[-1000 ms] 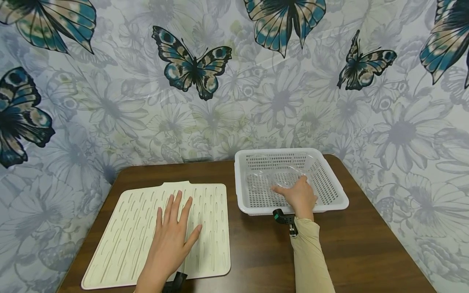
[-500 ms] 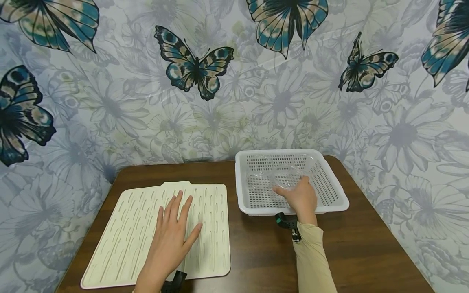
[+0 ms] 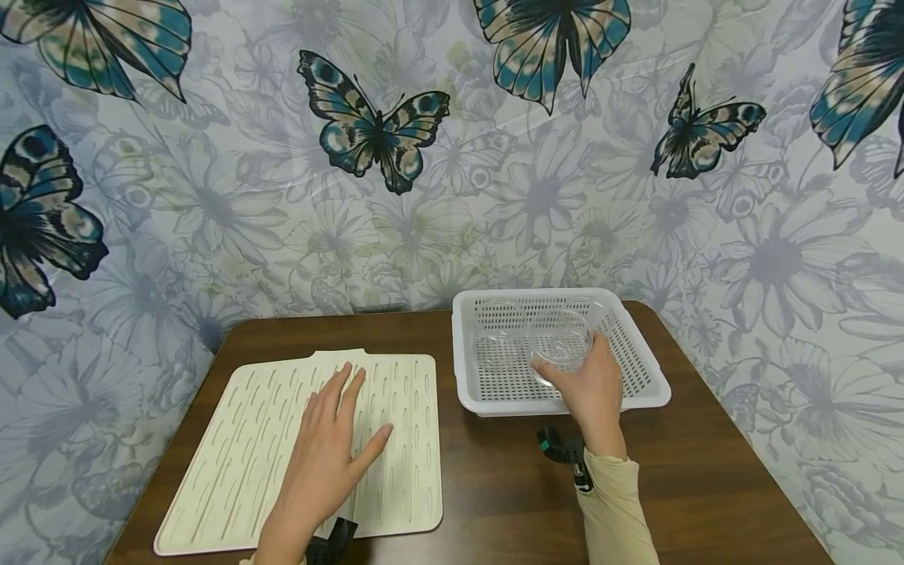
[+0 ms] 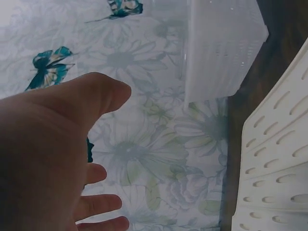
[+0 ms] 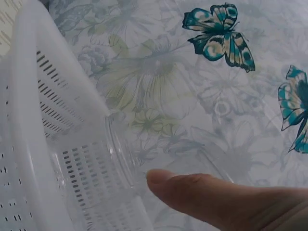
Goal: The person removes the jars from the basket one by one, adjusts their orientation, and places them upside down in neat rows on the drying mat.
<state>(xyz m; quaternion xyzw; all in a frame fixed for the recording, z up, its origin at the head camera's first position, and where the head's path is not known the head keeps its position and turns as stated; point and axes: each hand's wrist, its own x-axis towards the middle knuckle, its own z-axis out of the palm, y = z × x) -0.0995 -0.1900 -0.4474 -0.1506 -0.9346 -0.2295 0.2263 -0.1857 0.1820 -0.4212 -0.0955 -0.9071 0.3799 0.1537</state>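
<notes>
My right hand (image 3: pixel 593 391) is over the front part of a white perforated basket (image 3: pixel 657 386). Its thumb and fingers grip the side of a clear round bowl (image 3: pixel 561 333), whose far rim tilts up against the basket's holes. In the right wrist view the thumb (image 5: pixel 192 192) reaches in from the right, and most of the fingers are hidden. To the left, my left hand (image 3: pixel 321 451) hovers over a cream ridged drying mat (image 3: pixel 406 479), fingers extended, thumb spread, holding nothing. The left wrist view shows its thumb and some fingertips apart.
More clear containers (image 3: pixel 497 323) lie in the basket, faint against its holes. Basket and mat stand side by side on a brown wooden table (image 3: pixel 508 494). Behind the table hangs a flowered cloth with butterflies (image 3: pixel 381 133).
My right hand has shifted slightly right and back toward me, the clear bowl now rising and tilting in its grip. The left hand has lifted and turned a little.
</notes>
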